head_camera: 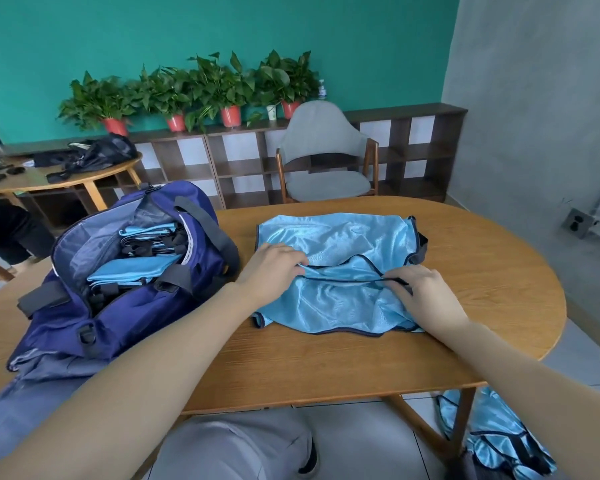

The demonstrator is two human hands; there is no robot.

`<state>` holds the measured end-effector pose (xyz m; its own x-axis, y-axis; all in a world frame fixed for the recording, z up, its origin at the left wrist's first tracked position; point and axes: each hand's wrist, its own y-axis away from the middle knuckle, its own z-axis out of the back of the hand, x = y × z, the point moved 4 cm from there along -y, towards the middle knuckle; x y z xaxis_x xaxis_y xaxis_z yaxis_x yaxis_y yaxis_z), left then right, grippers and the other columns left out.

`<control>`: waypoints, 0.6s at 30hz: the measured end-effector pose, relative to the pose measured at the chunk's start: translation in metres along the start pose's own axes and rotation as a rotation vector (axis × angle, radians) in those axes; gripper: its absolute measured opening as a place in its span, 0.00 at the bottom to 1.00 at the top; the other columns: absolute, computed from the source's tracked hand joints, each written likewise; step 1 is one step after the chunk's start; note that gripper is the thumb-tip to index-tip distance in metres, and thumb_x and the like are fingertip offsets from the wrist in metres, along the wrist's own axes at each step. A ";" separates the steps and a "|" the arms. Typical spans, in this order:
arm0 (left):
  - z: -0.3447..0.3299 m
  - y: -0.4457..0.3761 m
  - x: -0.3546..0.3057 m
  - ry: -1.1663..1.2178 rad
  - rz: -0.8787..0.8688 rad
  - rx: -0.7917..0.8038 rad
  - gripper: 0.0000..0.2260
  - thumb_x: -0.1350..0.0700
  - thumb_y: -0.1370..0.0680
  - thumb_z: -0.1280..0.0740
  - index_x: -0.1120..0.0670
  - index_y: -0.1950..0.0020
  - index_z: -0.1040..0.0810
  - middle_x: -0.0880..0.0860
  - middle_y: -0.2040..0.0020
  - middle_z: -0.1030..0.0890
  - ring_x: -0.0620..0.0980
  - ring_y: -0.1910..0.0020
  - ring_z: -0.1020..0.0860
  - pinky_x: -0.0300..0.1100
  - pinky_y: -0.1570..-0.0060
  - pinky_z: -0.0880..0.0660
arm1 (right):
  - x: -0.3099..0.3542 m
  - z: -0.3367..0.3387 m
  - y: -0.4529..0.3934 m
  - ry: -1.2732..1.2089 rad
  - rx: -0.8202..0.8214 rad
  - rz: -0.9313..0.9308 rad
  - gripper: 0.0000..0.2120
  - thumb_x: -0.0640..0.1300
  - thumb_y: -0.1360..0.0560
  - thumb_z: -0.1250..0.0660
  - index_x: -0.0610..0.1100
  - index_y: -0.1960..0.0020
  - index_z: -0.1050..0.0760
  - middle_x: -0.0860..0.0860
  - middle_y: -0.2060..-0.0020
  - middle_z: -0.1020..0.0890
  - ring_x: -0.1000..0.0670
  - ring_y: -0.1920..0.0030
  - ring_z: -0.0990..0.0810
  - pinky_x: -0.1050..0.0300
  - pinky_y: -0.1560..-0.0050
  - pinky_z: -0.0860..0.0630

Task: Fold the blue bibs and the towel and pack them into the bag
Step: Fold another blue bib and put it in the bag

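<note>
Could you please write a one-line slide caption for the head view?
Both hands, left and right, pinch a blue bib on the table beside an open bag.

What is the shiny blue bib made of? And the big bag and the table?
The blue bib looks like thin, slippery synthetic mesh: it shines and wrinkles softly, with dark edging. The bag seems to be woven navy nylon or polyester, matte, with black webbing straps. The table looks like wood or wood veneer, showing grain lines and a smooth finish.

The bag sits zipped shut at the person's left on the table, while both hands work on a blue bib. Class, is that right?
Not quite. In the head view the bag is open, folded bibs inside; both hands do work the blue bib.
</note>
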<state>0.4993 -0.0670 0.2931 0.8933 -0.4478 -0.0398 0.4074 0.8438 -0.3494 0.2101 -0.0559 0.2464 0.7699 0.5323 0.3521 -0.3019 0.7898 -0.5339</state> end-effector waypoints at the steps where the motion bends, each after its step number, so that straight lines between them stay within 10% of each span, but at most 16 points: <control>1: 0.006 0.000 0.004 0.031 0.027 0.003 0.12 0.50 0.17 0.34 0.51 0.37 0.18 0.49 0.41 0.17 0.50 0.40 0.22 0.42 0.38 0.35 | -0.003 0.006 -0.001 0.009 -0.022 -0.015 0.08 0.44 0.20 0.31 0.46 0.43 0.17 0.53 0.50 0.16 0.50 0.48 0.19 0.50 0.44 0.25; 13: 0.087 0.021 0.013 0.022 0.071 -0.272 0.08 0.65 0.19 0.34 0.60 0.42 0.17 0.56 0.47 0.21 0.58 0.48 0.19 0.52 0.43 0.22 | -0.025 0.084 -0.027 0.158 -0.010 -0.113 0.10 0.41 0.19 0.35 0.43 0.41 0.18 0.47 0.49 0.18 0.43 0.50 0.20 0.49 0.51 0.22; 18: 0.082 0.052 0.005 0.000 0.065 -0.255 0.10 0.67 0.19 0.35 0.57 0.41 0.19 0.52 0.44 0.23 0.53 0.48 0.20 0.40 0.42 0.26 | -0.035 0.108 -0.006 0.193 -0.123 -0.138 0.09 0.37 0.21 0.33 0.41 0.42 0.18 0.45 0.53 0.20 0.40 0.53 0.20 0.48 0.54 0.22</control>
<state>0.5406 -0.0012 0.3520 0.9161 -0.3948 -0.0703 0.2878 0.7694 -0.5703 0.1245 -0.0461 0.3206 0.8958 0.3443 0.2811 -0.1246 0.8016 -0.5847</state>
